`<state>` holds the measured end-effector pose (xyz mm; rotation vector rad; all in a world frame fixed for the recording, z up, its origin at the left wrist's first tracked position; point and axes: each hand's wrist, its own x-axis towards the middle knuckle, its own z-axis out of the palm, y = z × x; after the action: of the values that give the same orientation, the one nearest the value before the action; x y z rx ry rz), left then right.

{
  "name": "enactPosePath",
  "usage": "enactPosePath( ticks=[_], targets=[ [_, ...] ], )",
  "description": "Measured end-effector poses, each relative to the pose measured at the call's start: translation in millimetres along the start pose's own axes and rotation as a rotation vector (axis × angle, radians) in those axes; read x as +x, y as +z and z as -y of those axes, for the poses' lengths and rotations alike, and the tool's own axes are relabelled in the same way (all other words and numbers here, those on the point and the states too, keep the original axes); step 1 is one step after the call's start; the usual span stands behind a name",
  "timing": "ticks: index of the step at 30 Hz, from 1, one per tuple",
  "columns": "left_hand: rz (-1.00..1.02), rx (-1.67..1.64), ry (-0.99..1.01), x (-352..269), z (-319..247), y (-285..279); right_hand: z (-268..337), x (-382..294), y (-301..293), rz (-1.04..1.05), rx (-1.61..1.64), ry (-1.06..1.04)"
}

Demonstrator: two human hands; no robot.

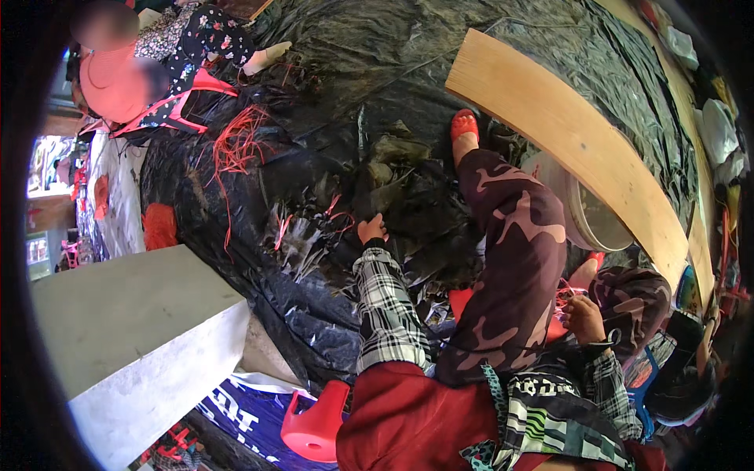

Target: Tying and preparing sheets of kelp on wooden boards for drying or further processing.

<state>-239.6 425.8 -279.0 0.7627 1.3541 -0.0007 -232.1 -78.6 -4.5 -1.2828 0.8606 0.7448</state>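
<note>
My left hand (372, 229), in a black-and-white plaid sleeve, reaches down to a pile of dark, leaf-like material (383, 159) on black plastic sheeting (330, 47). Its fingers are curled; whether they hold any of the pile is not clear. My right hand (583, 318) is by my knee, its fingers closed on strands of pink-red plastic twine (569, 292). Left of the pile lies a bundle with pale stem-like ends (300, 241), with pink twine (283, 229) on it.
A long wooden plank (577, 135) slants above a pale bucket (595, 218) on the right. A tangle of red twine (238, 141) lies at upper left, near a seated person (206, 41). A grey-topped block (141, 312) and a red plastic stool (315, 427) are at lower left.
</note>
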Motion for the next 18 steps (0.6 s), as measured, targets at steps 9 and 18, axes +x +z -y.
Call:
enactPosePath(
  ticks=[9,18],
  targets=[
    [-0.078,0.794,0.516,50,27,-43,-2,0,8,0.042,-0.084,-0.014],
    [-0.200,0.677,0.816,-147,-27,-22,-11,7,2,0.161,-0.056,-0.064]
  ],
)
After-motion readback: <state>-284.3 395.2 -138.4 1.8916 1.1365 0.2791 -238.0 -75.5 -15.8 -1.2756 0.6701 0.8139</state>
